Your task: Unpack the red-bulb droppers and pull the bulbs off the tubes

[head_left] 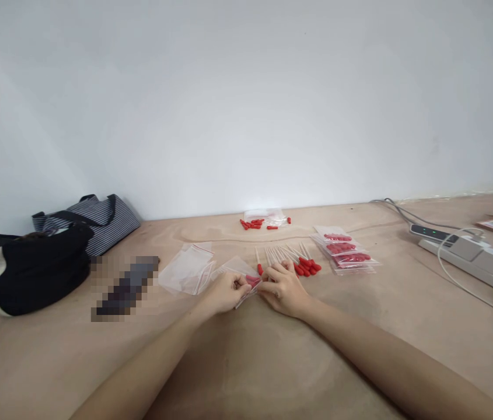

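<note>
Between my hands a clear zip bag (242, 266) with red-tipped pieces inside lies tilted over the table. My left hand (224, 291) pinches its near left edge between thumb and fingers. The curled fingers of my right hand (287, 291) close on its right side; part of the bag is hidden beneath them. Just beyond the right hand are several thin pale sticks with red tips (307, 268), fanned out on the table. Left of the bag rests a pile of flat clear zip bags (187, 269). Filled zip bags with red contents (343, 249) overlap at the right.
Loose red tips (252, 223) lie near the wall beside another clear bag (264, 214). On the left are a black bag (49, 271), a striped bag (117, 224) and a pixelated dark object (128, 289). A power strip (486, 268) with cables stands at the right.
</note>
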`<state>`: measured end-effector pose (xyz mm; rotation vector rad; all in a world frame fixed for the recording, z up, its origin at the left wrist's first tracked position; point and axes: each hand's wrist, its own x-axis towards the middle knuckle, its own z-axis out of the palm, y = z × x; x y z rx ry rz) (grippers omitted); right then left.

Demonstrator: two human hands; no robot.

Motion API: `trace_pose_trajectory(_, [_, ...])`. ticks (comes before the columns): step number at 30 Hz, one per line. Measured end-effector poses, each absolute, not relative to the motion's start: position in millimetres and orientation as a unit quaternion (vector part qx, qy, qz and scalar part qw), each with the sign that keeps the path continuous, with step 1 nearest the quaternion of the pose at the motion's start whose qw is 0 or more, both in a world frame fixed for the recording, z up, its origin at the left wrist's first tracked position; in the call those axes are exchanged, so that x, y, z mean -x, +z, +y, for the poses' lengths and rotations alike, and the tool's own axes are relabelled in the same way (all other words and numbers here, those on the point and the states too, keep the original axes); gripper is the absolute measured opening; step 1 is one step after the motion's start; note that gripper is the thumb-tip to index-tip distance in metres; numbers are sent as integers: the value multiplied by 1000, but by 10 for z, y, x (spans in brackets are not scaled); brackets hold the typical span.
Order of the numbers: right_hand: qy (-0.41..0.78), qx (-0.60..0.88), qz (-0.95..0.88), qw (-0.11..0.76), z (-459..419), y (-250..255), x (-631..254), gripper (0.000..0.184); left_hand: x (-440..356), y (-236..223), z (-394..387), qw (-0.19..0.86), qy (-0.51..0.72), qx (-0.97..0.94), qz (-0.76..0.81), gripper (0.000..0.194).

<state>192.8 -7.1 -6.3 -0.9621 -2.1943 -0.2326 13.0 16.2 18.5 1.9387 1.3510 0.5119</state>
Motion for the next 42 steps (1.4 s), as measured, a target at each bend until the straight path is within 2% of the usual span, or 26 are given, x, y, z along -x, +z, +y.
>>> trace_pose_trajectory(2, [-69,423,-833,351,-119,-19,-1910,17,-136,209,153,334,189,-767,515,26])
trace_pose_trajectory(7, [15,580,-756,304,-210,55,-1749,46,-194,263,91,309,191,-779,512,30])
trace_pose_trajectory(14, [96,648,-715,243,-244,77,-1579,40,-285,232,-7,302,198,-792,492,24])
trace_pose_trajectory(16, [101,651,-711,246,-244,71,-1575,37,-304,249,-38,243,191,-810,498,21])
trace_pose_trajectory(21, [108,647,-707,263,-241,61,-1578,36,-345,316,-144,15,131,-866,483,19])
trace_pose_trajectory(25, [122,642,-704,278,-233,45,-1587,38,-352,306,-166,-58,98,-885,452,25])
trace_pose_trajectory(31, [135,619,-718,289,-220,-12,-1609,40,-328,236,-72,-9,122,-897,425,24])
trace_pose_trajectory(39, [101,544,-777,298,-240,-22,-1661,27,-308,257,-48,139,152,-883,422,21])
trace_pose_trajectory(42, [91,526,-793,294,-226,-22,-1714,25,-255,297,-21,162,147,-870,442,21])
